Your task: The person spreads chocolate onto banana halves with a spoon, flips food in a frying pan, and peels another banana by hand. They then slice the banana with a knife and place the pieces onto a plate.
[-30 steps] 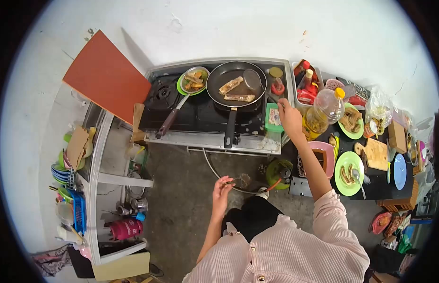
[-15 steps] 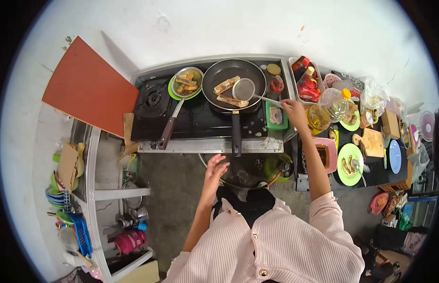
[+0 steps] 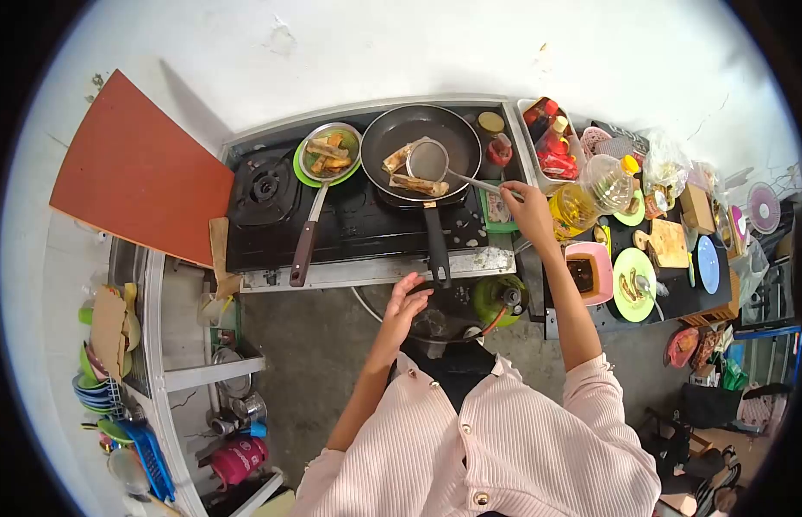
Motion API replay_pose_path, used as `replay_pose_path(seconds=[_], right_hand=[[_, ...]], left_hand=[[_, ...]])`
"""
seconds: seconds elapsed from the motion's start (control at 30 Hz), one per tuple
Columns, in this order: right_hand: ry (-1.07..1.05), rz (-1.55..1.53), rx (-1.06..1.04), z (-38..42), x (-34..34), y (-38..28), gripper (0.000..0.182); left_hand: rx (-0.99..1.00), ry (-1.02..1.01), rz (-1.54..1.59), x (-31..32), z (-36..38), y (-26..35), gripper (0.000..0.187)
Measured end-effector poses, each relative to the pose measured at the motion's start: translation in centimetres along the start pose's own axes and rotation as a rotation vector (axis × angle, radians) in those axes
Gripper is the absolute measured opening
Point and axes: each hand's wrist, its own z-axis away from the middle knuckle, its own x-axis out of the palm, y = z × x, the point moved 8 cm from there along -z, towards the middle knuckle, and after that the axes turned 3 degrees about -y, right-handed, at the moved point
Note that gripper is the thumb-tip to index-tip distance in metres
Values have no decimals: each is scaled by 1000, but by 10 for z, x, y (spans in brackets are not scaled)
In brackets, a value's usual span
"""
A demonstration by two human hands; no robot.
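My right hand (image 3: 527, 208) is closed on the handle of a small round mesh skimmer (image 3: 428, 160). The skimmer's head is inside a dark frying pan (image 3: 385, 129), over browned pieces of food (image 3: 418, 184) that it partly covers. Below the stove's front edge, near the pan's black handle (image 3: 437, 246), my left hand (image 3: 403, 308) is raised with its fingers apart and nothing in them. To the left of the pan, a long-handled strainer (image 3: 319, 200) holding fried pieces (image 3: 329, 155) rests over a green plate (image 3: 302, 172).
A black stove (image 3: 271, 228) carries the pans. To its right are an oil bottle (image 3: 582, 207), a basket of sauce bottles (image 3: 552, 142), a pink container (image 3: 601, 271) and a green plate (image 3: 629, 312) with food and a spoon. A green gas cylinder (image 3: 496, 302) stands underneath.
The skimmer has shifted a little left within the pan, with my right hand following. My left hand has risen slightly closer to the pan handle. The whole view has tilted a little.
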Motion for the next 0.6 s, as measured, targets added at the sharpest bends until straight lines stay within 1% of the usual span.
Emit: replay_pose_path(seconds=[0.1,0.13,0.23,0.27,0.37,0.47,0.6], right_hand=[[24,3,-44,7,-3,-11,26],[7,11,-18,9,-3,-14,24],[18,142,-59,17,-8,-34,21],[39,154,-113,21,-10,-43,19],[53,156,-188,28,-7,-51,17],[81,236,-279,37,-8,-66,14],[176,302,-415,48,-8,-75,12]], left_hand=[[-38,-40,52,10,1,2,52],[-47,-71,29,14,1,2,53],[-78,-76,-12,19,1,3,54],[-89,-76,-28,21,2,3,55],[-85,-81,18,21,2,2,60],[-95,-102,7,22,2,-3,59],[-119,-93,38,25,5,-4,59]])
